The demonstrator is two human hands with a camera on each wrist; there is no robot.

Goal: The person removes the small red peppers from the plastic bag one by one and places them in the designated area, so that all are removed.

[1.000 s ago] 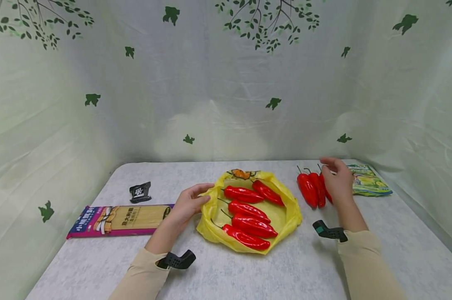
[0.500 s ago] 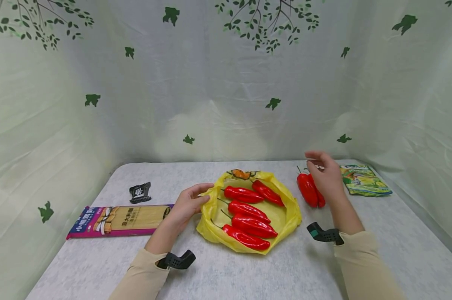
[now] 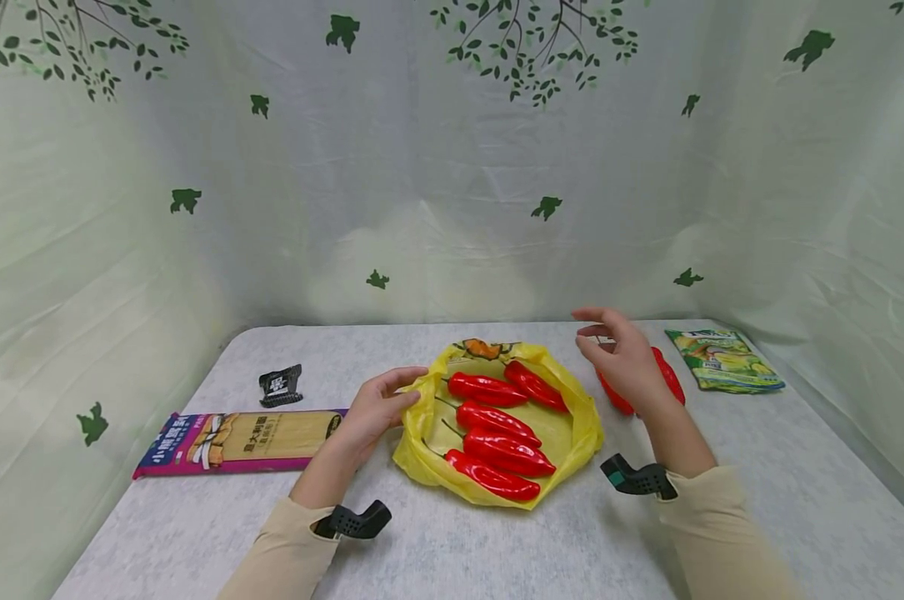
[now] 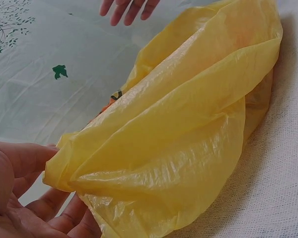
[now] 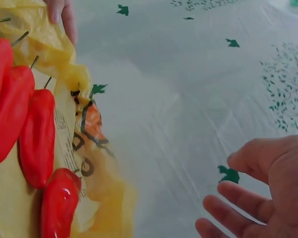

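My left hand (image 3: 377, 412) pinches the left rim of a yellow plastic bag (image 3: 582, 446), thumb on one side and fingers on the other. The bag stands with its mouth spread wide. Several red peppers (image 3: 507, 451) with thin stems lie inside it. Right of the bag, my right hand (image 3: 622, 358) hovers over more red peppers (image 3: 671, 375) on the table, partly hiding them. Nothing is held in it; the right wrist view shows thumb and fingers (image 5: 246, 201) spread apart. In the left wrist view, bag film (image 4: 174, 148) hides the peppers.
A long purple pack of spaghetti (image 3: 264, 437) lies at the left, beside the left forearm. Behind it is a small black wrapped packet (image 3: 280, 386). A green-yellow packet (image 3: 725, 360) lies at the back right. Leaf-printed white curtains (image 3: 452, 167) enclose the table (image 3: 452, 550).
My right hand has moved left across the loose peppers, uncovering the one on the right and more of the green-yellow packet. The left hand and bag have stayed put.
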